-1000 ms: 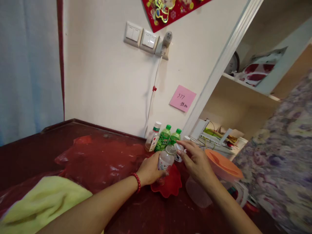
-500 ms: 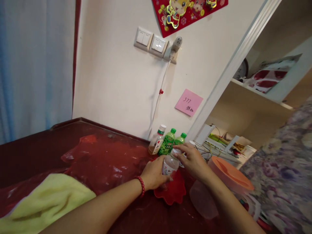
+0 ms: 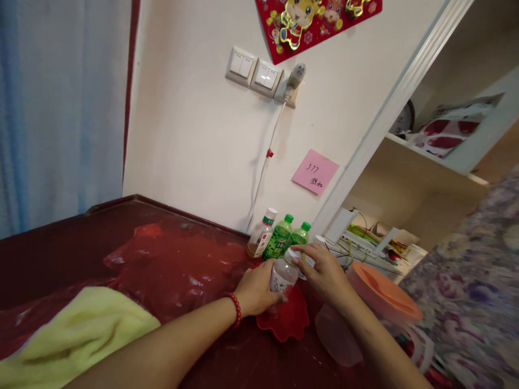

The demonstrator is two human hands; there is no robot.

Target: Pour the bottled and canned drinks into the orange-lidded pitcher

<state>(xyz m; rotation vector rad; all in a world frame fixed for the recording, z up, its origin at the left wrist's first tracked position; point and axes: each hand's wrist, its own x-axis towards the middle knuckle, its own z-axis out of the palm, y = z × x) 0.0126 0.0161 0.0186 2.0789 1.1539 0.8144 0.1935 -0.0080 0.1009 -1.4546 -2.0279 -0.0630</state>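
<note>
A clear bottle with a white cap (image 3: 283,274) is held over a red scalloped dish (image 3: 286,322). My left hand (image 3: 257,289), with a red bead bracelet at the wrist, wraps round the bottle's body. The fingers of my right hand (image 3: 318,265) are closed on its white cap. Just behind stand a brown-liquid bottle with a white cap (image 3: 261,235) and two green-capped bottles (image 3: 279,237) (image 3: 300,235). Partly hidden behind my right hand is another white-capped bottle (image 3: 308,259).
A yellow cloth (image 3: 81,329) lies at the left on the dark red table (image 3: 48,243). At the right are a translucent container (image 3: 338,337) and an orange-lidded tub (image 3: 385,289). Shelves (image 3: 438,156) rise behind them, and a pink note (image 3: 315,172) is on the wall.
My right hand's fingers have shifted slightly on the cap, and more of the bottles behind shows. My left hand keeps its hold. The view has moved a little.
</note>
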